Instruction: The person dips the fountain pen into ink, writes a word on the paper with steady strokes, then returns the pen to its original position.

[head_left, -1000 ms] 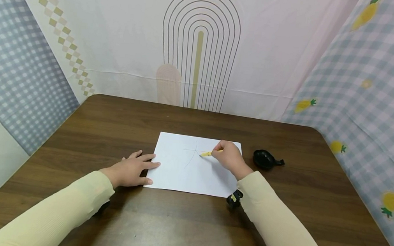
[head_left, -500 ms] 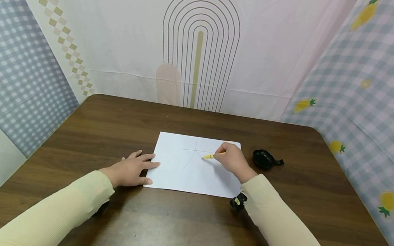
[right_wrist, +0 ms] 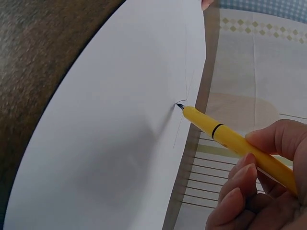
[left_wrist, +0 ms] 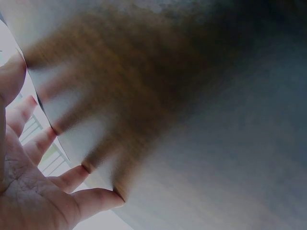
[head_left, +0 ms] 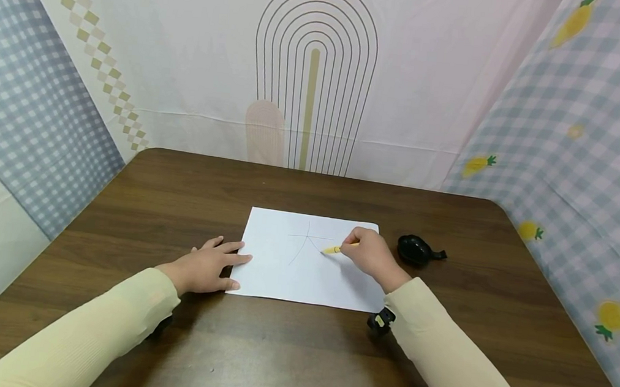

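A sheet of white paper (head_left: 280, 284) lies on the brown table, bearing thin dark strokes: a crossbar, a short vertical and two slanting legs. My left hand (head_left: 202, 271) rests at the sheet's left edge, fingers spread and fingertips on the paper. In the left wrist view the left hand's palm (left_wrist: 33, 196) shows from below. Over the right half of the sheet, my right hand (head_left: 370, 253) pinches a yellow fountain pen (head_left: 332, 250) between thumb and fingers. In the right wrist view the fountain pen (right_wrist: 235, 142) has its dark nib at the end of a stroke.
A glossy black gourd-shaped object (head_left: 414, 250) lies right of the paper, close beyond the right hand. The brown table (head_left: 188, 189) ends at a white patterned cloth (head_left: 200, 55) behind it. Checked cloth (head_left: 584, 156) hangs on the right side.
My right hand has moved slightly right and toward me with the fountain pen, lengthening the right slanting stroke. The left hand and the paper have stayed put.
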`<state>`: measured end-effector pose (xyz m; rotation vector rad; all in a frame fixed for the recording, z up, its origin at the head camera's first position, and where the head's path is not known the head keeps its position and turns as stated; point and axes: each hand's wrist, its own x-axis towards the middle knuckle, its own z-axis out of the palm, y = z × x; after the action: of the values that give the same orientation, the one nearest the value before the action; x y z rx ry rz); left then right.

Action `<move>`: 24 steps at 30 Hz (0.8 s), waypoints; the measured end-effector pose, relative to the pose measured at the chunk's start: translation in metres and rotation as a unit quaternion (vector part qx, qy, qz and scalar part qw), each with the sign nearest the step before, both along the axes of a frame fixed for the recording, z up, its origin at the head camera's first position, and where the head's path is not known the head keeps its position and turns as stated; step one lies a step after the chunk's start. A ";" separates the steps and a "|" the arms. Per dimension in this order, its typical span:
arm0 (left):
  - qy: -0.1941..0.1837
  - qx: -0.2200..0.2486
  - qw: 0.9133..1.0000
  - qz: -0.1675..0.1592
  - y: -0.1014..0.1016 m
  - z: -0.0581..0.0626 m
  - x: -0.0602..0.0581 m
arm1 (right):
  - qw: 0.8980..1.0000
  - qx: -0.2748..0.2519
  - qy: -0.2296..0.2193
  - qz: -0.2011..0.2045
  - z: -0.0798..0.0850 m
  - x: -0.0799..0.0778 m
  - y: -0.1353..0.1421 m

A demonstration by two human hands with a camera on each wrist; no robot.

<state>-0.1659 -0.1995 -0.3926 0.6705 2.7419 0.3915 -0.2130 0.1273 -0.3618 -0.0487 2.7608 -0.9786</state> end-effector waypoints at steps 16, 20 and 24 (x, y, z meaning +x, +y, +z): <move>-0.004 -0.009 1.000 0.002 0.002 0.002 0.000 | 1.000 -0.004 -0.001 0.002 0.000 0.007 0.010; -0.005 -0.007 1.000 0.001 0.002 0.002 0.001 | 1.000 -0.002 0.001 0.004 0.001 0.009 0.012; -0.004 -0.008 1.000 0.002 0.001 0.002 0.001 | 1.000 -0.001 0.000 0.006 0.001 0.010 0.014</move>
<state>-0.1654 -0.1981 -0.3905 0.6592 2.7359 0.3727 -0.2031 0.1417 -0.3609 -0.0648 2.7575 -0.9785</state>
